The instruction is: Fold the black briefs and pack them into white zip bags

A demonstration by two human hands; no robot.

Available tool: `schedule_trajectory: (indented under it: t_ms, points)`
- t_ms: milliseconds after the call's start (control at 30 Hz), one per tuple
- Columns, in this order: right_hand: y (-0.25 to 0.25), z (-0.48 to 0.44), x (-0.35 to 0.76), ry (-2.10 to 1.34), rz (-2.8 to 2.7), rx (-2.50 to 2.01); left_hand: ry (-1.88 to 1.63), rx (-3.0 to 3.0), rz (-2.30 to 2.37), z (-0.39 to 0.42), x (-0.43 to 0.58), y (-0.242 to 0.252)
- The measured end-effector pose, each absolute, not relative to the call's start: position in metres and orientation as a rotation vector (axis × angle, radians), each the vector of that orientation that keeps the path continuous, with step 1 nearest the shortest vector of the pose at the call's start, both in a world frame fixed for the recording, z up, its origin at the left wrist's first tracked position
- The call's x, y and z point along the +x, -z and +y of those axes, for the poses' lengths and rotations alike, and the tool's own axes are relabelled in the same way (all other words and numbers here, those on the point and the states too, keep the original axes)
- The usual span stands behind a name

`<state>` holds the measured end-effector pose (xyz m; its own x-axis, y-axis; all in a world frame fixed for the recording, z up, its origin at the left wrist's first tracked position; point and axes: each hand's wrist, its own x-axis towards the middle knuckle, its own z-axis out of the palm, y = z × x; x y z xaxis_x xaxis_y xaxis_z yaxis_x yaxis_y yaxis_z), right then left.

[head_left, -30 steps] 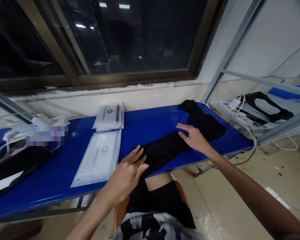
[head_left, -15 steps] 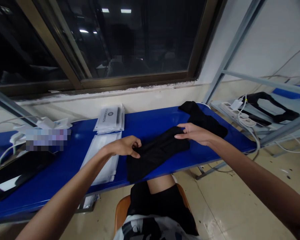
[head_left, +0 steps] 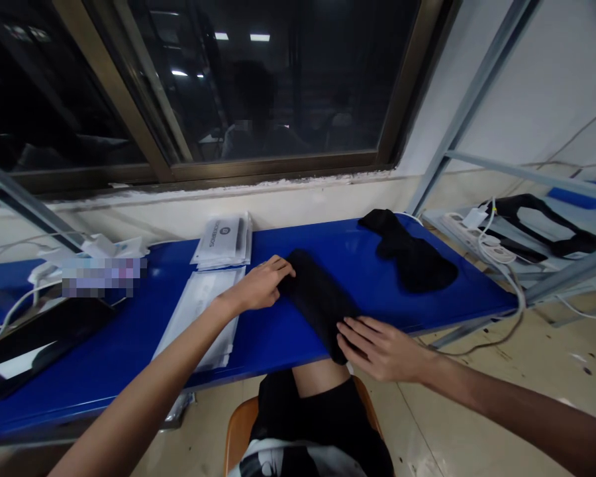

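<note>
A folded length of black fabric [head_left: 318,298] lies across the blue table [head_left: 298,358], running from the middle toward the near edge. My left hand [head_left: 263,285] rests flat against its far end, fingers touching the cloth without gripping it. My right hand [head_left: 382,348] lies on its near end, fingers spread over the fold. A second, looser black garment [head_left: 412,255] sits to the right, out of reach of both fingertips. Beneath my left wrist is a flat clear packet [head_left: 198,318].
A stack of printed packets [head_left: 223,242] stands against the wall. A black tablet-like slab [head_left: 44,338] and white cables lie at the left. A power strip [head_left: 469,228] and black item rest on a lower shelf at the right. My lap and chair are below the table's near edge.
The black fabric has swung from a lower-left diagonal to a lower-right one and looks narrower. My right hand has moved toward the near edge, and my left hand has moved to the fabric's far end.
</note>
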<state>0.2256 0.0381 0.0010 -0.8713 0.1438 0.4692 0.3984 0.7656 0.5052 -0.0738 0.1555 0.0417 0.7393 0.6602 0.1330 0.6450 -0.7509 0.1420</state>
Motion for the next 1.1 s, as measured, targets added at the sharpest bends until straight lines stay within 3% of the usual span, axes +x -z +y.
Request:
schedule_trajectory:
  t_ms: [133, 533, 800, 967, 1100]
  points:
    - [0.011, 0.023, 0.223, 0.816, -2.565, -0.486, -0.383, 2.785, 1.029, 0.159, -0.069, -0.039]
    - [0.018, 0.017, 0.236, 0.709, -2.601, -0.629, -0.127, 2.526, 0.824, 0.233, -0.049, -0.04]
    - [-0.006, 0.048, 0.262, -0.26, -2.34, -1.16, 0.043, 2.289, 0.746, 0.249, -0.063, -0.063]
    - [-0.014, 0.079, 0.26, -0.475, -2.392, -1.493, 0.191, 2.209, 0.786, 0.237, -0.064, -0.063]
    - [-0.029, 0.092, 0.259, -0.685, -2.376, -1.416, 0.215, 2.204, 0.844, 0.22, -0.074, -0.075]
